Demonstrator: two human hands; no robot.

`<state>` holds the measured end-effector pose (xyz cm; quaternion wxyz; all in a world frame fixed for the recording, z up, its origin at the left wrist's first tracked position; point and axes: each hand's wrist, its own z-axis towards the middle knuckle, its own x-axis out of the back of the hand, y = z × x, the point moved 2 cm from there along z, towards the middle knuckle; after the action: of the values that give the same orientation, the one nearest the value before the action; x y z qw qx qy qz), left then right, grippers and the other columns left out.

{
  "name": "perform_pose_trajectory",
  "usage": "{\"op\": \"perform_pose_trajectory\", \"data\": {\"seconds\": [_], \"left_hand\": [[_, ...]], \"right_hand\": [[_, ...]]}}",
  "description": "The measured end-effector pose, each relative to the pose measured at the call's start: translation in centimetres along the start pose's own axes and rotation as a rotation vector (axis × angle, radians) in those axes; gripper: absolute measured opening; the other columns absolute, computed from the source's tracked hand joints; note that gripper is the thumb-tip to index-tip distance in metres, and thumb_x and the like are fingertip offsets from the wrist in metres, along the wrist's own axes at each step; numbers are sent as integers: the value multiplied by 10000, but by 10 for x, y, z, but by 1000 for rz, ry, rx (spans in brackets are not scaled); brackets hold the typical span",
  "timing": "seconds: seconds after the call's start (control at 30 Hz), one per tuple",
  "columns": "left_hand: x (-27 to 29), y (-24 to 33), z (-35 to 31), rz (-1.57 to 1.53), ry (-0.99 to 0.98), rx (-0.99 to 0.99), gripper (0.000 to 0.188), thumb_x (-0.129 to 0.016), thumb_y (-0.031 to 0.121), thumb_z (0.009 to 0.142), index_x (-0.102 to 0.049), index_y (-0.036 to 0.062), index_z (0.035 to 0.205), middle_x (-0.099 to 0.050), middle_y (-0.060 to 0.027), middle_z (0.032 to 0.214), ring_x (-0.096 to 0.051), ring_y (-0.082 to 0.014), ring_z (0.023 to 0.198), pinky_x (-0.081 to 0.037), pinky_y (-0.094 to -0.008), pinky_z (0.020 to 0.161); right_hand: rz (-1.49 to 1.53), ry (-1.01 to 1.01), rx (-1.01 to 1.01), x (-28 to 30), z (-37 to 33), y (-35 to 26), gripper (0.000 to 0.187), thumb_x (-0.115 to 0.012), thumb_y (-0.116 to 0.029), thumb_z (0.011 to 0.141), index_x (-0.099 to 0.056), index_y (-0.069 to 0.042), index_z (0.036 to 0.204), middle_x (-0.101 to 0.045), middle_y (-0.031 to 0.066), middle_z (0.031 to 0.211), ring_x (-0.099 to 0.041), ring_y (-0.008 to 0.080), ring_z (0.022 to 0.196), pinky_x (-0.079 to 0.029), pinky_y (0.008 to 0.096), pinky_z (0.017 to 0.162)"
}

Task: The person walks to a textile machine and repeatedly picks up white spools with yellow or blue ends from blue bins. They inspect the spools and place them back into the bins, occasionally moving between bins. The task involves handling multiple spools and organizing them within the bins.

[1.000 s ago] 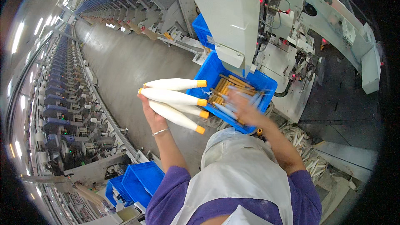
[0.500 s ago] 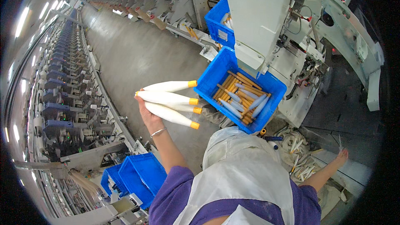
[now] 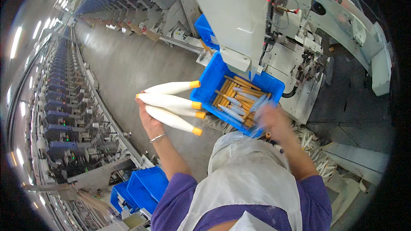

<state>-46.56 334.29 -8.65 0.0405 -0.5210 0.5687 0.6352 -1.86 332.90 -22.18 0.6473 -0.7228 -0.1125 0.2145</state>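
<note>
Several white yarn bobbins [image 3: 167, 100] with orange tube ends fan out from my left hand [image 3: 150, 124], which grips them at their tips beside the blue bin. Their orange ends point right, toward the bin wall. My right hand [image 3: 273, 120] is smeared by motion over the near right corner of the blue bin [image 3: 208, 81]; its fingers cannot be made out. Inside that bin lie orange-brown tubes [image 3: 226, 93], mostly bare, mixed with pale blue wound bobbins [image 3: 232, 111].
A white machine housing [image 3: 231, 13] overhangs the bin's far side. Another blue bin [image 3: 204, 30] stands behind it. White bobbins [image 3: 323, 167] lie heaped at lower right. Blue crates [image 3: 147, 184] sit at lower left, near a long row of yarn machines [image 3: 60, 124].
My right hand has swung in from the far right to the bin's near right corner. The left hand keeps its hold on the white bobbins. The view has shifted slightly.
</note>
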Motion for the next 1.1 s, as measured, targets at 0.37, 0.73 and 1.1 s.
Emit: {"op": "perform_pose_trajectory", "data": {"seconds": [0.37,0.73,1.1], "left_hand": [[22,4,-5,15,80,32,498,-702,379,802,-566,76,1174,-584,-92,1187,-545,-247,1107,-446,-436,996],[-31,-5,-44,1058,243,-688,334,-667,248,878,-627,-10,1087,-479,-128,1239,-516,-242,1128,-498,-398,863],[-12,-46,-34,1962,-279,-1233,269,-752,54,739,-673,62,997,-431,-159,1326,-500,-328,1153,-496,-404,868]], "right_hand": [[-847,1254,331,198,-108,-60,409,-395,-282,941,-542,-13,1212,-601,127,1112,-537,211,1047,-430,394,897],[455,422,-98,30,10,-101,205,-481,-155,952,-633,-54,1045,-630,33,997,-559,128,915,-438,267,827],[-466,1133,-12,217,-136,-89,133,-505,-134,934,-612,-70,886,-530,-40,700,-455,39,582,-358,218,510]]}}
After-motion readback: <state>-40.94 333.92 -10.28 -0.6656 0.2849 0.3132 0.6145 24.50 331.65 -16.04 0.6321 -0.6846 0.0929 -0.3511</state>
